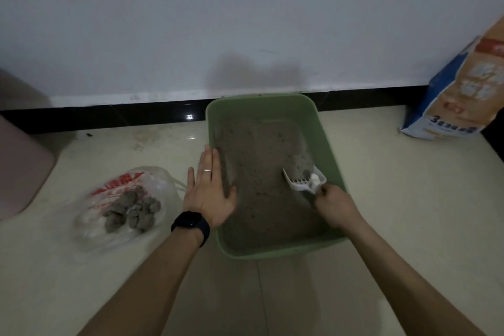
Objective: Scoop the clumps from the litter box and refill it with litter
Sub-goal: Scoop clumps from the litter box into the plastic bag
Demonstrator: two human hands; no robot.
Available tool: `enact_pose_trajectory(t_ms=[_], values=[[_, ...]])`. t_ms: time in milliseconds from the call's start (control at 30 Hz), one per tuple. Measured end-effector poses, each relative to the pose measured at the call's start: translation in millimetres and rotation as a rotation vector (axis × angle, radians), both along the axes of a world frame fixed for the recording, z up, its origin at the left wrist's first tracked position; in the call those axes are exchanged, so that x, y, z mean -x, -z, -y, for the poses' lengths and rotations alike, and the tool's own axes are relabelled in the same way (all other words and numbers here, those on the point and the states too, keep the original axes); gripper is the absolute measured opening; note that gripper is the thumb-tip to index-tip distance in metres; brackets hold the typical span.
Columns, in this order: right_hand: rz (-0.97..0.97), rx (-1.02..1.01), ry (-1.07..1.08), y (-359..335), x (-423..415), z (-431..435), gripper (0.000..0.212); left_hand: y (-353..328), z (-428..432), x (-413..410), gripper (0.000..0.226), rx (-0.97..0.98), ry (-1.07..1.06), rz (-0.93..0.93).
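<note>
A green litter box (330, 150) sits on the floor against the wall, holding grey-brown litter (259, 172). My right hand (334, 206) grips the handle of a white slotted scoop (305, 181), whose head lies in the litter near the box's right wall with a small dark clump in it. My left hand (208, 189) rests flat with straight fingers on the box's left rim. A clear plastic bag (122, 194) with red print lies to the left, with several grey clumps (131, 211) on it. A blue and orange litter bag (463, 90) leans against the wall at the right.
A pinkish bin (21, 161) stands at the far left edge. A black baseboard (122, 114) runs along the white wall behind the box. The floor is pale glossy tile (395, 185), with some dirt specks near the wall.
</note>
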State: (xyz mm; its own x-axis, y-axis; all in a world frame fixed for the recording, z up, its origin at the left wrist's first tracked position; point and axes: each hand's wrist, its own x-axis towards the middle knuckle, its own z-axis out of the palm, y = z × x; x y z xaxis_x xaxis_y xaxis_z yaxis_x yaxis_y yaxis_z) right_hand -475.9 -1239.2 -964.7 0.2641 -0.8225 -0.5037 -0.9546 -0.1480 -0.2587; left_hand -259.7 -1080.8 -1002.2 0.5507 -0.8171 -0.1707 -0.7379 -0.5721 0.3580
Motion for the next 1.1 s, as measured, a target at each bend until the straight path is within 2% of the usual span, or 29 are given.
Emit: enact_pose_trajectory(t_ms=[267, 333, 467, 600, 867, 1100], values=[[0.233, -0.015, 0.159, 32.5, -88.4, 52.5, 0.033, -3.4, -0.5, -4.1, 0.109, -0.064, 0.102, 0.091], [0.293, -0.029, 0.216, 43.8, -94.6, 55.1, 0.032, -5.2, -0.1, -4.8, 0.110, -0.080, 0.121, 0.101], [0.579, -0.109, 0.391, 64.5, -94.2, 41.8, 0.032, -6.8, 0.8, -3.5, 0.110, -0.100, 0.129, 0.115], [0.718, -0.122, 0.495, 83.7, -95.0, 39.7, 0.039, -7.1, 0.7, -2.7, 0.107, -0.109, 0.128, 0.120], [0.852, -0.024, 0.376, 55.3, -66.9, 10.2, 0.030, -8.5, -0.5, 0.2, 0.101, -0.107, 0.098, 0.109], [0.851, -0.046, 0.356, 43.4, -35.4, -15.8, 0.032, -10.7, -1.5, 3.8, 0.092, -0.079, -0.005, 0.074]])
